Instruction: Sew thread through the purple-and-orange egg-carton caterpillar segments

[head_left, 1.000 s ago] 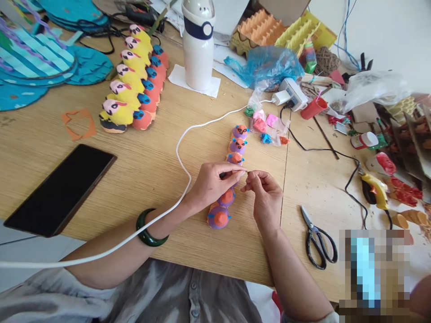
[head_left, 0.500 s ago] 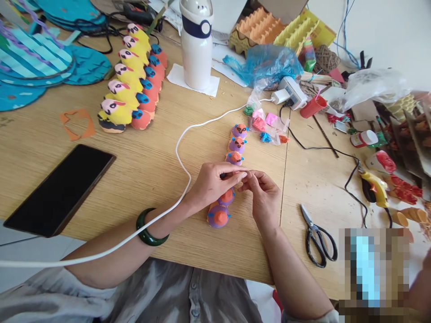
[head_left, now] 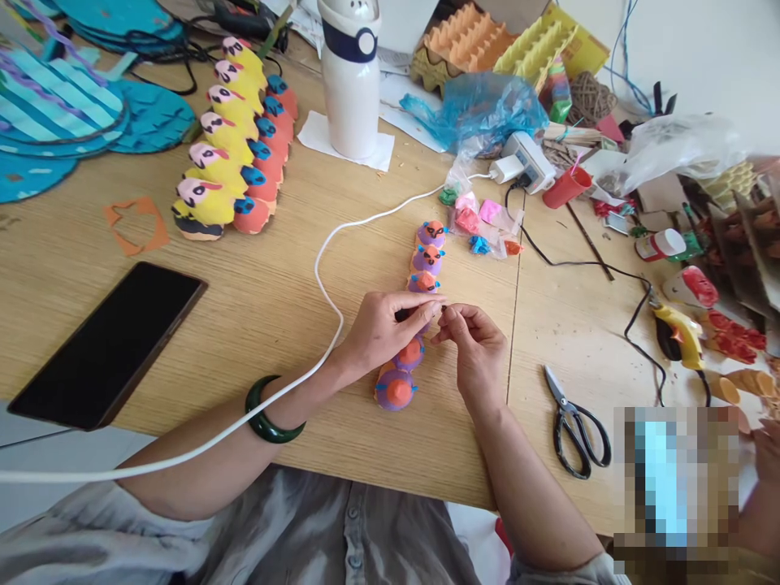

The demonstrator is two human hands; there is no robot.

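Note:
A strip of purple domes with orange tops and small blue side pieces (head_left: pixel 397 390) lies on the table in front of me. My left hand (head_left: pixel 390 325) is over its middle, thumb and fingers pressed together, with some black material partly visible inside. Close beside it on the right, my right hand (head_left: pixel 478 349) pinches a tiny dark bit between thumb and forefinger. The fingertips of both hands nearly meet. Black faces mark the upper domes; the middle domes are partly hidden by my left hand.
A white cable (head_left: pixel 322 280) crosses my left forearm. Black scissors (head_left: pixel 573 422) lie right, a phone (head_left: pixel 110 341) left. Farther back are yellow and red painted strips (head_left: pixel 225 146), a white bottle (head_left: pixel 352 89) and clay packets (head_left: pixel 481 219). Another person's hand (head_left: pixel 768 451) shows at right.
My fingertips have parted slightly, and a tiny dark bit now shows at my right fingertips. The other person's hand has come further into view at the right edge.

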